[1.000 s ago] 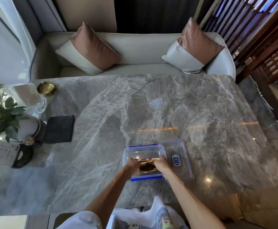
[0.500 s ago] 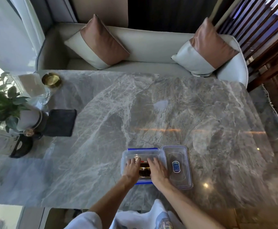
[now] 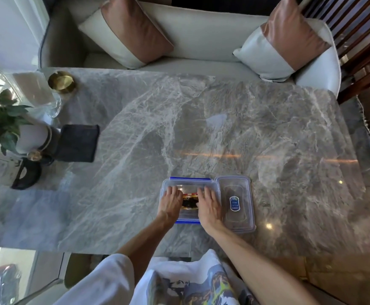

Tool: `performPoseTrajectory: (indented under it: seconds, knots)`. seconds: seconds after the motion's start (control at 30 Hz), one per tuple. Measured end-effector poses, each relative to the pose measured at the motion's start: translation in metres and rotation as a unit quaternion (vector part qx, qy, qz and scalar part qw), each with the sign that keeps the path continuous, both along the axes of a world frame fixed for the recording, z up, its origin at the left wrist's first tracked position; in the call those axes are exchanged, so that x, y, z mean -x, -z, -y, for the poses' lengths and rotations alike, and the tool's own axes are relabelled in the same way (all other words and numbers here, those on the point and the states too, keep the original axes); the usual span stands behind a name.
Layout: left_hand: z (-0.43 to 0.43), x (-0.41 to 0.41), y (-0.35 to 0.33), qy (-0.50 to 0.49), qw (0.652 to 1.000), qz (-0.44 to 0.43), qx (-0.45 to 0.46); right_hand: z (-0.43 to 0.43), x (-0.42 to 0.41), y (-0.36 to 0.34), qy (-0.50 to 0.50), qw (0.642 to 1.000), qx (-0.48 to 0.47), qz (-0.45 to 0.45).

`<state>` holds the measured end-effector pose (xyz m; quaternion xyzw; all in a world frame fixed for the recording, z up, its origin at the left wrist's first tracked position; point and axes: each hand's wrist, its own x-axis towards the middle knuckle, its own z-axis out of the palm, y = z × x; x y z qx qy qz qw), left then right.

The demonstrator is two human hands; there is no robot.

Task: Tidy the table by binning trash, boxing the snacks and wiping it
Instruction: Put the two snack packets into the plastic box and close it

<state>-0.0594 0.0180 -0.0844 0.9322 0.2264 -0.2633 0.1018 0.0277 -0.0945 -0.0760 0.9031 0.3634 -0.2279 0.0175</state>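
Note:
A clear plastic box (image 3: 166, 186) with blue clips stands near the front edge of the grey marble table (image 3: 245, 128). Inside it lies a dark snack packet (image 3: 189, 200) with a red and yellow edge. My left hand (image 3: 170, 202) and my right hand (image 3: 208, 205) lie flat, palms down, inside the box on either side of the packet, pressing on what is in it. The box's clear lid (image 3: 236, 203), with a blue sticker, lies on the table touching the box's right side. A folded dark cloth (image 3: 77, 143) sits at the far left.
At the table's left end stand a potted plant (image 3: 1, 119), a glass vessel (image 3: 38, 91), a gold bowl (image 3: 61, 81) and a black holder (image 3: 26, 176). A pale sofa (image 3: 201, 38) with two cushions runs along the far side.
My hands went from holding the packet above the box to lying flat inside it, pressing down. The camera has tilted further down toward the table.

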Motion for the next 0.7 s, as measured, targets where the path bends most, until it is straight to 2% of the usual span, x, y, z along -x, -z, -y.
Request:
performPoseTrajectory:
  seconds: [0.1,0.23,0.33,0.4,0.47,0.57,0.63,0.7]
  knots:
    - [0.002,0.001,-0.002,0.018,1.000,0.013,-0.006,0.002,0.003,0.001,0.005,1.000,-0.021,-0.022]
    - [0.001,0.005,-0.005,0.079,0.997,0.004,-0.008,0.009,0.006,0.001,-0.035,0.997,-0.034,-0.067]
    - [0.002,0.008,-0.015,0.076,0.996,0.036,-0.023,0.016,0.000,-0.013,0.012,0.987,-0.127,-0.094]
    - [0.003,0.005,-0.024,0.060,0.995,0.068,-0.040,0.033,-0.008,-0.024,0.085,0.969,-0.218,-0.082]
    - [0.007,-0.005,-0.033,0.053,0.994,0.081,-0.053,0.061,-0.016,-0.028,0.219,0.940,-0.252,-0.076]
    - [0.013,-0.039,-0.044,0.059,0.993,0.089,-0.048,0.105,-0.034,-0.019,0.383,0.894,-0.177,-0.154]
    - [0.021,-0.070,-0.050,0.078,0.993,0.078,-0.050,0.126,-0.044,-0.011,0.434,0.868,-0.104,-0.218]
    - [0.032,-0.101,-0.049,0.090,0.993,0.067,-0.043,0.139,-0.050,-0.004,0.480,0.839,-0.082,-0.244]
